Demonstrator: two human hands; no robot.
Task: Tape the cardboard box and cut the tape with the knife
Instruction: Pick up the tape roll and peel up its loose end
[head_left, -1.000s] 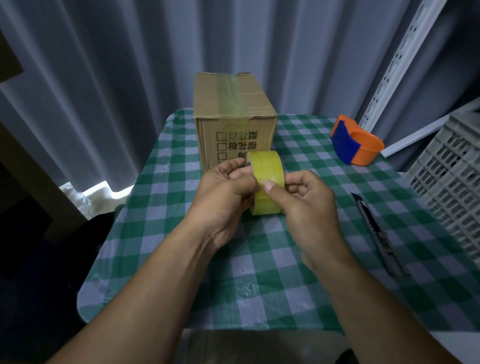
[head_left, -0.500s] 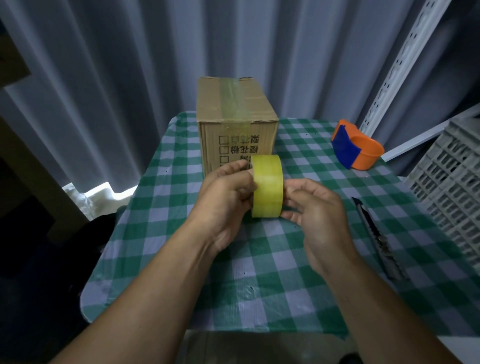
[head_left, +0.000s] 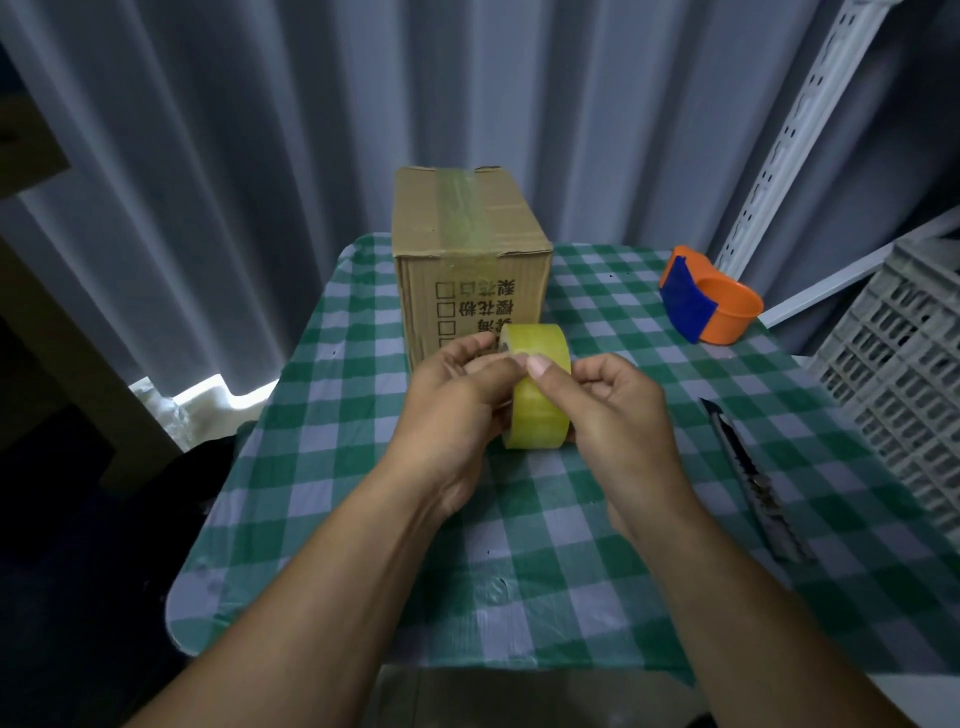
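A brown cardboard box (head_left: 470, 244) stands at the far side of the table, with a strip of clear tape along its top seam and down its front. Just in front of it I hold a yellow tape roll (head_left: 537, 410) on edge above the tablecloth. My left hand (head_left: 452, 410) grips the roll's left side. My right hand (head_left: 613, 410) holds its right side, thumb pressed on the roll's outer face near the top. A utility knife (head_left: 748, 478) lies on the cloth to the right of my right hand, apart from it.
The table (head_left: 322, 467) wears a green-and-white checked cloth. An orange tape dispenser with a blue part (head_left: 706, 296) sits at the back right. A grey plastic crate (head_left: 904, 374) stands at the right edge. Grey curtains hang behind the table.
My right thumb has come up onto the roll's outer face near the top, where half a second ago it was at the side. The roll stays between both hands.
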